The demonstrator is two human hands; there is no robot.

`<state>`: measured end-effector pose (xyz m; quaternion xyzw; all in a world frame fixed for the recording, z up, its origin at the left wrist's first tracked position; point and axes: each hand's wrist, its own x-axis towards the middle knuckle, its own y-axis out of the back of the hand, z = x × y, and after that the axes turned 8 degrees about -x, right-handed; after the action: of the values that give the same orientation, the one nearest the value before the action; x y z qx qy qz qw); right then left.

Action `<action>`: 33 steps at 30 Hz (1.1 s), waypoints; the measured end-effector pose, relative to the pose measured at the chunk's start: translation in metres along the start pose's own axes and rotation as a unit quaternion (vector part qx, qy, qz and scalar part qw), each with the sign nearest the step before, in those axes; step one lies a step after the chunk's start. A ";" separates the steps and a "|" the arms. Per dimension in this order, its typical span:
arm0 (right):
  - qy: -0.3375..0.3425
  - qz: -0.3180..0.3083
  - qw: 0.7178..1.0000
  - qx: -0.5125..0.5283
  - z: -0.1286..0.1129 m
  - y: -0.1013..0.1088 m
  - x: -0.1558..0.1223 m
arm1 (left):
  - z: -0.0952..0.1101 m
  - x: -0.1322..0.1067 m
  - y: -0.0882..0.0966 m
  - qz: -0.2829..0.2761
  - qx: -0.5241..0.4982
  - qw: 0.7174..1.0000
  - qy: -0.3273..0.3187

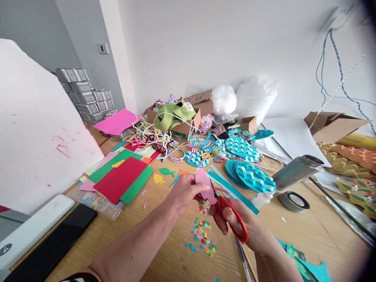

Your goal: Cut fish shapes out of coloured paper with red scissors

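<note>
My left hand (183, 192) pinches a small pink paper cut-out (202, 178) above the wooden table (164, 250). My right hand (246, 227) grips red-handled scissors (227, 213), fingers through the loops, with the blades at the lower edge of the pink paper. Below the hands lies a scatter of small coloured paper dots (202, 235). A yellow paper fish (158, 179) and a green paper fish (166, 171) lie just left of my left hand.
Stacked red, green and pink paper sheets (120, 178) lie left. Blue wavy paper discs (252, 176), a steel flask (296, 171) and a tape roll (293, 201) sit right. Cardboard boxes (179, 125) stand at the back. A black phone (49, 246) lies near left.
</note>
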<state>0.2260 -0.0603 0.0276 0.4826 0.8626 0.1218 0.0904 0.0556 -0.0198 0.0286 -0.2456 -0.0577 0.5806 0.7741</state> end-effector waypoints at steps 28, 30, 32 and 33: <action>-0.004 -0.009 1.000 0.003 0.000 0.001 0.000 | 0.001 0.000 0.002 -0.013 0.018 1.000 -0.002; -0.008 -0.010 1.000 0.001 -0.001 0.001 0.001 | 0.001 0.000 0.002 -0.012 0.020 1.000 -0.003; -0.010 -0.011 1.000 0.000 -0.001 0.001 0.000 | 0.001 0.000 0.002 -0.011 0.021 1.000 -0.003; -0.010 -0.010 1.000 0.001 -0.001 0.001 0.000 | 0.001 0.000 0.002 -0.011 0.021 1.000 -0.002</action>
<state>0.2263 -0.0597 0.0287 0.4753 0.8665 0.1152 0.1001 0.0537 -0.0192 0.0290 -0.2271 -0.0497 0.5741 0.7851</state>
